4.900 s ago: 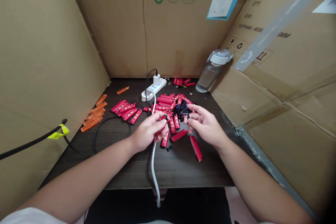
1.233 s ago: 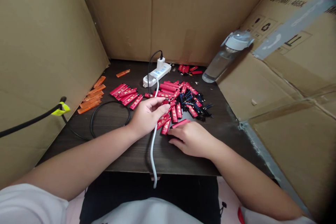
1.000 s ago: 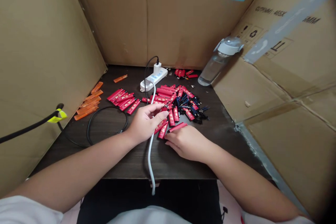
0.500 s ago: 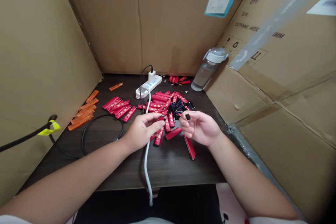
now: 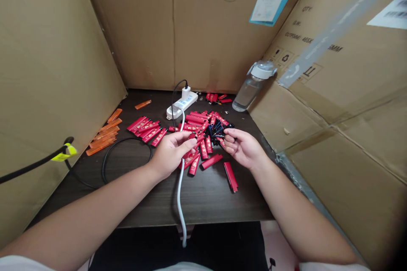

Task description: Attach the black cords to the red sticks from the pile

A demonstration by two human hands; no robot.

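Note:
My left hand [image 5: 170, 154] is closed, thumb against forefinger, round a red lighter casing [image 5: 192, 135] that is mostly hidden by the fingers. It hovers over the left side of a loose pile of red lighter casings [image 5: 208, 144] with gold print. My right hand [image 5: 243, 148] is pinched shut at the right side of the pile, its fingertips by a cluster of small dark blue and black parts [image 5: 216, 128]. Whatever sits between those fingertips is too small or hidden to make out. Two plain red casings [image 5: 230, 177] lie nearest me.
A white power strip [image 5: 182, 105] stands behind the pile; its white cable [image 5: 179, 194] runs past my left hand over the front edge. Orange strips [image 5: 104, 137] and a black cable [image 5: 104, 161] lie left. A water bottle [image 5: 251, 89] stands back right. Cardboard walls [image 5: 216, 34] enclose the table.
My right hand has turned and its fingers have curled in; the small black piece seen at its fingertips no longer shows. My left hand keeps its casing, tilted slightly. The view has shifted a little.

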